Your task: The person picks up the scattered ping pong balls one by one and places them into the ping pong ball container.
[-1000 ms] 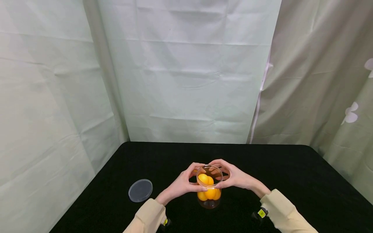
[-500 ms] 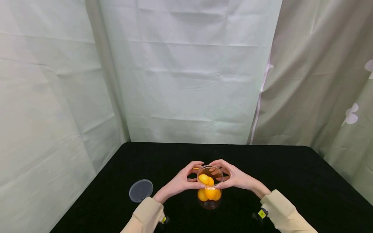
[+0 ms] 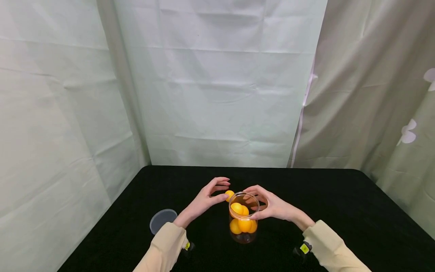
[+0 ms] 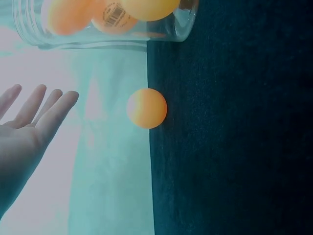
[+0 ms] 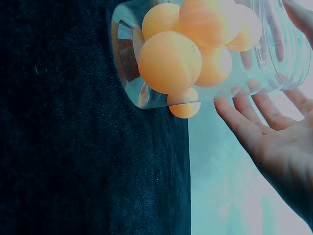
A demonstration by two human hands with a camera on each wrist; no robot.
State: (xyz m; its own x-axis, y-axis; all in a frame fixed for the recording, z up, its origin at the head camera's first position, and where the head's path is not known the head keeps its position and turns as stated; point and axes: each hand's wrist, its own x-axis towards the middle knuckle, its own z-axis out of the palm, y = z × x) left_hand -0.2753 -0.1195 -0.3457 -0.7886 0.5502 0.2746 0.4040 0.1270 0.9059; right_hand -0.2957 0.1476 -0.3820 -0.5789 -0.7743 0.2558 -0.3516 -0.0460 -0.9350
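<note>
A clear round jar (image 3: 243, 236) stands upright on the black table with its mouth uncovered. Several orange table tennis balls (image 3: 244, 225) lie inside it. My right hand (image 3: 274, 206) grips the jar near the rim, thumb on the near side and fingers round the far side; the right wrist view has its fingertips (image 5: 222, 105) along the jar wall. Left of the jar, my left hand (image 3: 204, 197) is held off it with fingers extended and nothing in them. Just behind the jar's left side sits a loose orange ball (image 4: 147, 108), apart from the left fingers in the left wrist view.
A flat translucent round lid (image 3: 161, 221) lies on the table at the left, its edge close by my left sleeve (image 3: 168, 240). The black table (image 3: 306, 189) runs back to hanging pale curtains (image 3: 217, 94) behind and at both sides.
My left hand has let go of the jar and moved left and back, uncovering the loose ball beside the jar. The right hand and the jar stay where they were.
</note>
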